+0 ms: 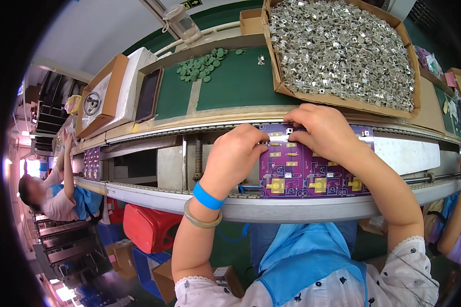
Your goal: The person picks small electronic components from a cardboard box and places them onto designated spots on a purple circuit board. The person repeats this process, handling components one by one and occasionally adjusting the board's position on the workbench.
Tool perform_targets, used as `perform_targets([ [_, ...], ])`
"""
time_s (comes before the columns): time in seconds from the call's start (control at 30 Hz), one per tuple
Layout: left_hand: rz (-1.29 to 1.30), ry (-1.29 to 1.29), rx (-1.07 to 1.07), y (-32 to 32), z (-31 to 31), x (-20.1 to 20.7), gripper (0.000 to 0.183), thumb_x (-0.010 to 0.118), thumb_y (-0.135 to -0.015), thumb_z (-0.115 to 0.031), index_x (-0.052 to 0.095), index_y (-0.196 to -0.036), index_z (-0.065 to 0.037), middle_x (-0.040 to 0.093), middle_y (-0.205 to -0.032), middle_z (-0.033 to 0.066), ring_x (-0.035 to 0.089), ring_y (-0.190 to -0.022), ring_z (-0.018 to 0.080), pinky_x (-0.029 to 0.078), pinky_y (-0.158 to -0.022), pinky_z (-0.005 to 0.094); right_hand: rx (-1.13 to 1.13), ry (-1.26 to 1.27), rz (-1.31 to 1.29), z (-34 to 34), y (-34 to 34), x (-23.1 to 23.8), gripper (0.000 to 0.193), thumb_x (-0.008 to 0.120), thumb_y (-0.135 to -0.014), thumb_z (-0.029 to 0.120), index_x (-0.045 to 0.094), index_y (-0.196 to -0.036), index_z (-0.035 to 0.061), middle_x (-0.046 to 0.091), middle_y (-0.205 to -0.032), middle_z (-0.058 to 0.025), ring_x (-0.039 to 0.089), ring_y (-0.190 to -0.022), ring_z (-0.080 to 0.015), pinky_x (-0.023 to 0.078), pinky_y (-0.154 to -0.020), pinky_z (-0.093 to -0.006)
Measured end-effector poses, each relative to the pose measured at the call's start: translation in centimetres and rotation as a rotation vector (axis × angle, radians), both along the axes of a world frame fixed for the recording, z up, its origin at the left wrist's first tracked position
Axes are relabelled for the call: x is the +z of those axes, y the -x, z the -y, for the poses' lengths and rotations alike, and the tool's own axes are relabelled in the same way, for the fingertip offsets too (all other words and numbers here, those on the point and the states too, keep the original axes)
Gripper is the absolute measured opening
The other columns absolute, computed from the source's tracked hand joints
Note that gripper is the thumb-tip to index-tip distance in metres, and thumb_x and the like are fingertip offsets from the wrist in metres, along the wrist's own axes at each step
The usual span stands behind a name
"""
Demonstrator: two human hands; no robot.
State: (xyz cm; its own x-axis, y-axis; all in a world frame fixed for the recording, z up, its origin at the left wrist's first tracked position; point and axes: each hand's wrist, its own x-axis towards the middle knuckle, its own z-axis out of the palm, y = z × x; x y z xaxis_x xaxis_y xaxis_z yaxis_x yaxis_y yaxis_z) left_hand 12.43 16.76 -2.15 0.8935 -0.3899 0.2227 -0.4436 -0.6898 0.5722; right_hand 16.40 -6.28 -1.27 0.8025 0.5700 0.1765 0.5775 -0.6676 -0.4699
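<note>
A purple circuit board [298, 171] with gold pads and a few small mounted parts lies across the conveyor rails in front of me. My right hand [327, 132] is over its upper part, with thumb and forefinger closed around a small silver metal clip [290, 131] at the board's surface. At the board's upper left edge, my left hand [233, 158] pinches with bent fingers. A tiny shiny bit shows by those fingertips, too small to name. A blue band [208, 196] and a bangle [202, 221] circle my left wrist.
Beyond the rails, a cardboard box [416, 91] holds a heap of silver metal clips. Green discs [202, 65] lie on the green bench, near a dark tray [148, 94]. Another purple board [91, 163] sits down the line at left. Co-workers are at both sides; a red stool [146, 225] stands below.
</note>
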Motion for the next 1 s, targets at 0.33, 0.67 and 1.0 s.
perform_targets([
  [0.33, 0.011, -0.072, -0.026, -0.1, -0.1, 0.3, 0.014, 0.075, -0.078, -0.004, 0.073, -0.092, -0.003, 0.067, -0.086, 0.0125, 0.066, -0.08, 0.033, 0.054, -0.071, 0.0417, 0.072, -0.096, 0.156, -1.5, 0.0, 2.9, 0.016, 0.071, -0.085, 0.017, 0.07, -0.096, 0.0056, 0.067, -0.086, -0.0115, 0.068, -0.085, -0.0341, 0.054, -0.073, -0.0451],
  [0.67, 0.167, 0.007, 0.39, -6.0, -4.8, 1.2, 0.012, 0.068, -0.088, -0.006, 0.073, -0.097, 0.0, 0.073, -0.091, 0.0161, 0.071, -0.079, 0.0273, 0.055, -0.073, 0.0352, 0.107, 0.173, 0.336, -11.3, -10.2, 3.6, 0.01, 0.068, -0.084, 0.012, 0.072, -0.091, 0.0077, 0.071, -0.089, -0.0151, 0.069, -0.089, -0.0364, 0.056, -0.073, -0.0466],
  [1.0, 0.277, -0.269, 0.634, -13.5, -7.3, -2.7, 0.029, 0.079, -0.081, -0.026, 0.071, -0.101, -0.007, 0.068, -0.097, 0.0166, 0.067, -0.091, 0.0362, 0.055, -0.077, 0.0456, 0.002, 0.181, 0.089, -18.9, -17.0, -0.2, 0.021, 0.071, -0.079, 0.012, 0.075, -0.099, 0.0066, 0.074, -0.102, -0.0159, 0.071, -0.1, -0.034, 0.058, -0.083, -0.045],
])
